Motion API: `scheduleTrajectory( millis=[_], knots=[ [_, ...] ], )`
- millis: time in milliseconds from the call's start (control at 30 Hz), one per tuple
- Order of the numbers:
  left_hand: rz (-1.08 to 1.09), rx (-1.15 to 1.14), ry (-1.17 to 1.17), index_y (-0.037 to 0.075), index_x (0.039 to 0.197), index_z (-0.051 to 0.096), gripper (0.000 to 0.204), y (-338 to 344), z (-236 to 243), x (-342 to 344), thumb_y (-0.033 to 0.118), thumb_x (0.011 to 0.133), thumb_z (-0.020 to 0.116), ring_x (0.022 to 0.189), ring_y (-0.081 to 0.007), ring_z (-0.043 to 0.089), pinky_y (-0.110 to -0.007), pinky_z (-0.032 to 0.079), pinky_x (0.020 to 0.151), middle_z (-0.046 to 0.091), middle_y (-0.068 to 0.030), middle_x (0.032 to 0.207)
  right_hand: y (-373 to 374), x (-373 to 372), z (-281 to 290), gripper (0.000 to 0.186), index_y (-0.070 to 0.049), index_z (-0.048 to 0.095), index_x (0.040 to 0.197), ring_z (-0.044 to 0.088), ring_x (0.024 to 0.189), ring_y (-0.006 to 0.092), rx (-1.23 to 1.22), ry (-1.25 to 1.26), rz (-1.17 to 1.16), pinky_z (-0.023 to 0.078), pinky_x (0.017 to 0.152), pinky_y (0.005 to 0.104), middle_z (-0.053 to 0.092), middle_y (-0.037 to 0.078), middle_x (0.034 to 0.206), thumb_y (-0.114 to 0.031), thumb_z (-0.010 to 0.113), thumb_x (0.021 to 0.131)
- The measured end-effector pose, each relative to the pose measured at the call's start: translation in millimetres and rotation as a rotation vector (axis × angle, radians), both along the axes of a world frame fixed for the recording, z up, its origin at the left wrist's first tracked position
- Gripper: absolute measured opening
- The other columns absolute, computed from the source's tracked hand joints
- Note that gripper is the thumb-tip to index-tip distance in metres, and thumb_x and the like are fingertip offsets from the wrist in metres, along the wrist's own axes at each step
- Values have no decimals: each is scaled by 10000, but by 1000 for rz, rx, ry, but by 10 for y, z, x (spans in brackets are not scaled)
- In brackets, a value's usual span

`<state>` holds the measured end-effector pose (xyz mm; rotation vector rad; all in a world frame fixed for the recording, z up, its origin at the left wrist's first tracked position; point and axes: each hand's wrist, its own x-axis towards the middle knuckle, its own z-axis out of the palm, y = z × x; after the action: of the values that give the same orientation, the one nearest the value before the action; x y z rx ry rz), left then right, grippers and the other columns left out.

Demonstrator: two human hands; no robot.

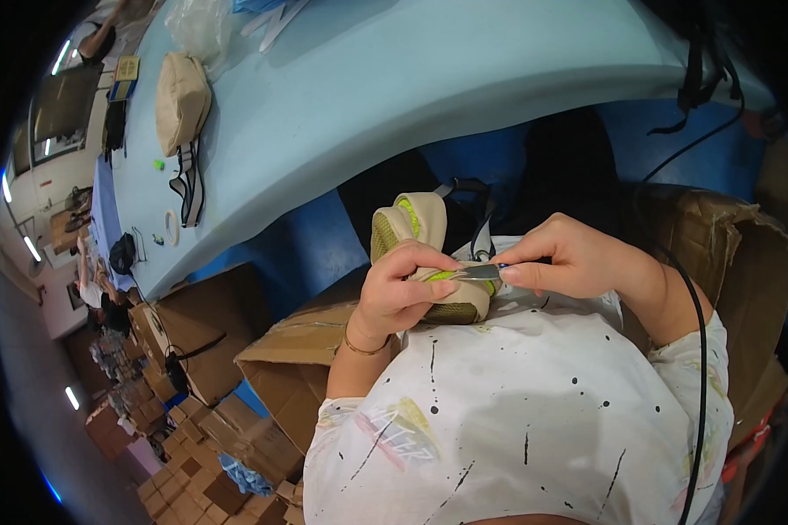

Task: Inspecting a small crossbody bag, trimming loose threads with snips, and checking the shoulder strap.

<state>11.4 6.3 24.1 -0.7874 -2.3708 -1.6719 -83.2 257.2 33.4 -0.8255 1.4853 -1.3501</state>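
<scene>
A beige bag [385,229] with olive mesh panels and bright yellow-green trim rests in my lap, with dark straps above it. My left hand [398,289] grips the bag, thumb and index finger pinched at the trim. My right hand [565,262] holds a small metal tool [480,273] with a dark handle, perhaps a blade or snips, its tip at the yellow-green trim beside my left fingertips.
Ahead, a pale blue table [368,83] bears another beige bag [182,101], clear plastic and small items. Cardboard boxes [197,328] surround me at left and right. A black cable [692,289] hangs at right. Other people [96,289] are at the far left.
</scene>
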Motion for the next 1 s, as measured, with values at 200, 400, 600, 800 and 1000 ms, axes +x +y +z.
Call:
scheduleTrajectory(
  millis=[200, 400, 600, 800, 1000],
  knots=[
    [9, -6, 3, 82, 910, 684, 216, 0, -14, -19, -23, 723, 713, 745, -217, 608, -278, 454, 636, 664, -121, 948, -12, -19, -41, 243, -45, 676, 1115, 602, 540, 114, 15, -24, -4, 460, 513, 251, 652, 85, 659, -159, 568, 930],
    [5, -7, 20, 73, 911, 678, 202, 11, -9, -20, -11, 732, 717, 740, -221, 610, -284, 455, 635, 665, -126, 946, -1, -14, -11, 237, -43, 681, 1103, 599, 537, 115, 2, 5, -17, 460, 511, 254, 651, 92, 659, -157, 567, 930],
    [-3, 5, 14, 70, 904, 674, 188, 1, -22, -18, -9, 739, 717, 739, -225, 612, -285, 457, 636, 664, -133, 944, 2, 7, -20, 236, -34, 677, 1102, 604, 541, 126, -15, 40, -26, 460, 513, 263, 652, 93, 663, -149, 582, 920],
    [4, 6, 12, 70, 901, 677, 187, 13, -20, -10, -11, 737, 716, 747, -227, 615, -287, 458, 640, 664, -129, 942, -16, -7, 7, 233, -28, 674, 1095, 611, 547, 139, -21, 104, -9, 460, 518, 265, 650, 101, 665, -148, 588, 915],
    [6, -17, -4, 92, 914, 666, 203, 9, 7, 14, -21, 749, 707, 751, -227, 617, -301, 473, 655, 660, -118, 935, -10, 6, 7, 239, -31, 674, 1103, 613, 552, 136, -22, 90, -16, 465, 522, 262, 658, 107, 678, -149, 578, 920]
  ],
)
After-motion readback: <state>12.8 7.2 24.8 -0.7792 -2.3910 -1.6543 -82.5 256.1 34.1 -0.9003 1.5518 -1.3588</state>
